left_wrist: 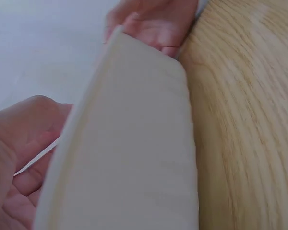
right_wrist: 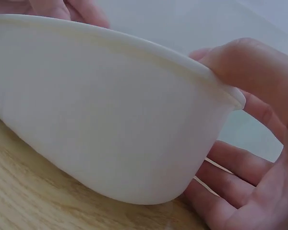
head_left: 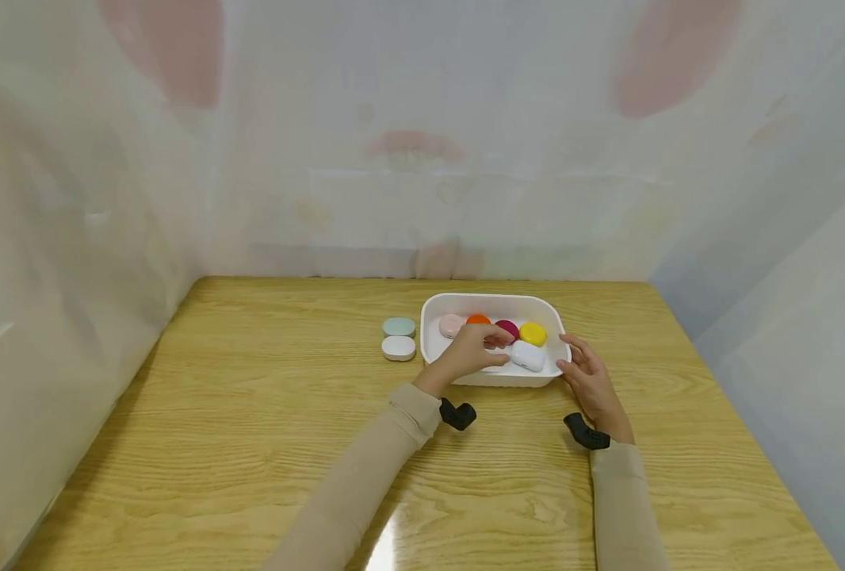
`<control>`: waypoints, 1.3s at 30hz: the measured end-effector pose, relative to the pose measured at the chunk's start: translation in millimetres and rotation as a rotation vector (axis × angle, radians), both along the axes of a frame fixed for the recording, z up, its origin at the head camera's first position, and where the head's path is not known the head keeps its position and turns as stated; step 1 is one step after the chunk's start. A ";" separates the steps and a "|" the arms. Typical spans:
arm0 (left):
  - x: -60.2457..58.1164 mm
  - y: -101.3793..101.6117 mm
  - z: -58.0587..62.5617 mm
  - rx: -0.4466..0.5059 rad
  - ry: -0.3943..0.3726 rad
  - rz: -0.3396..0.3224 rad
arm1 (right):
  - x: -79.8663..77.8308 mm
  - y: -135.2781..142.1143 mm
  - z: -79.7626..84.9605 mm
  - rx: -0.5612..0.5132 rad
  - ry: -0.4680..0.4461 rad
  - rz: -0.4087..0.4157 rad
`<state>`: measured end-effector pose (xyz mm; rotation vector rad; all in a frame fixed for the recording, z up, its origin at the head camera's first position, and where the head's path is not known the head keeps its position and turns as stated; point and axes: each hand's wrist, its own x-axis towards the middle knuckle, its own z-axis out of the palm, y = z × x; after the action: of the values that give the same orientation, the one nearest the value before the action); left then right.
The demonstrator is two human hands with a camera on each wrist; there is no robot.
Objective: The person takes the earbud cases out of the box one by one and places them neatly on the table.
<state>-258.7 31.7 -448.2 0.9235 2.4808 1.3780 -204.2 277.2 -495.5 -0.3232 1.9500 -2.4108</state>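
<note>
A white plastic bin (head_left: 495,381) sits on the table with several small rounded cases inside: pale pink (head_left: 451,325), orange (head_left: 478,320), dark magenta (head_left: 508,330), yellow (head_left: 533,334) and a white case (head_left: 528,356). My left hand (head_left: 469,350) reaches in over the front rim, thumb and fingers apart and loosely bent, fingertips near the white case. In the left wrist view the bin's wall (left_wrist: 129,139) hides much of what lies below this hand. My right hand (head_left: 594,387) grips the bin's right end, its thumb (right_wrist: 245,60) over the rim and its fingers (right_wrist: 225,179) against the outer side.
Left of the bin, a pale green case (head_left: 399,327) stands just behind a white oval case (head_left: 398,348). The wooden table (head_left: 251,428) meets a pale patterned curtain (head_left: 422,206) at the back, with curtain along both sides too. Each wrist wears a black camera mount (head_left: 458,414).
</note>
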 end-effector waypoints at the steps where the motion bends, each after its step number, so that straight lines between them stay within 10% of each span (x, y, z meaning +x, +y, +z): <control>1: -1.0 3.9 -0.1 -0.009 -0.001 -0.001 | 0.0 0.3 -0.1 -0.006 0.005 0.002; 15: -17.9 37.5 -18.8 -0.236 0.042 0.015 | 1.3 -0.1 -1.2 -0.036 0.026 0.037; 39: -17.7 46.8 -16.5 -0.377 0.051 -0.002 | -1.9 2.8 -6.0 0.029 -0.009 0.011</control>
<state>-276.4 78.5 -464.7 0.8809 2.6434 0.8463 -206.1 280.0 -501.5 -0.3209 1.9725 -2.3705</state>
